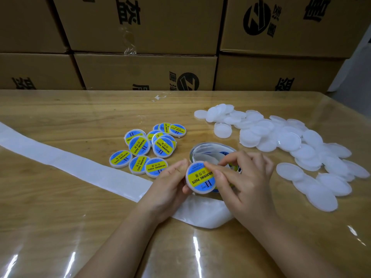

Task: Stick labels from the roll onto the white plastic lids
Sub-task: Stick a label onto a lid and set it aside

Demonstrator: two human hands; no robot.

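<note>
My left hand [170,187] grips a white lid [198,178] by its rim; the lid carries a blue and yellow label. My right hand [245,177] holds the lid's right side and its fingertips press on the label's upper edge. Behind the lid lies the label roll [208,150], partly hidden by my fingers. A heap of plain white lids [291,145] spreads to the right. A cluster of labelled lids [148,149] lies left of the roll.
An empty white backing strip [76,163] runs from the left table edge and passes under my hands. The wooden table [60,217] has a glossy clear cover. Stacked cardboard boxes [144,69] wall off the far edge.
</note>
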